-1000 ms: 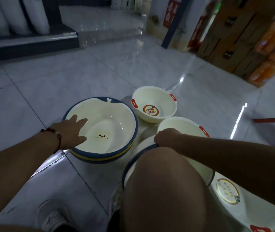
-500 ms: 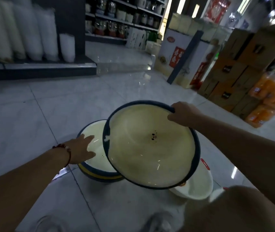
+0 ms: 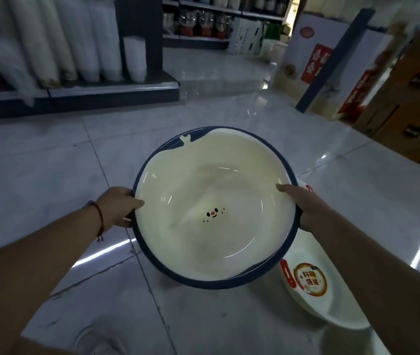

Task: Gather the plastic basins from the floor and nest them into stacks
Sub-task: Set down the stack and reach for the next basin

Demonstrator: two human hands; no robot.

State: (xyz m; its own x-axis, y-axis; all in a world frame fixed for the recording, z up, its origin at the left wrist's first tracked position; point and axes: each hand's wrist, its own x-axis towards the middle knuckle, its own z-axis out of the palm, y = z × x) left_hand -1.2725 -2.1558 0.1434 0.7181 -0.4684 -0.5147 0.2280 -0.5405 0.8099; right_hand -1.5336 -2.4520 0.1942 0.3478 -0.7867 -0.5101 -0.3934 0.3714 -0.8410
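Note:
A large cream basin with a dark blue rim [image 3: 203, 190] and a small smiling face printed on its bottom fills the middle of the head view. My left hand [image 3: 119, 210] grips its left rim, thumb inside. My right hand [image 3: 303, 206] grips its right rim. The basin hides whatever lies beneath it, so I cannot tell whether it sits nested on another. A smaller white basin with red handles [image 3: 314, 298] and a round orange label lies on the floor at the lower right, partly under the big basin and my right forearm.
Glossy grey floor tiles [image 3: 50, 160] spread all round. A dark shelf unit [image 3: 75, 93] with stacks of white plastic ware stands at the back left. Cardboard boxes [image 3: 408, 103] line the right side. My shoe [image 3: 93, 339] shows at the bottom.
My right hand swung the tilted blue-rimmed basin down and level over the one my left hand touched. My left hand now grips the rim. The view lifted.

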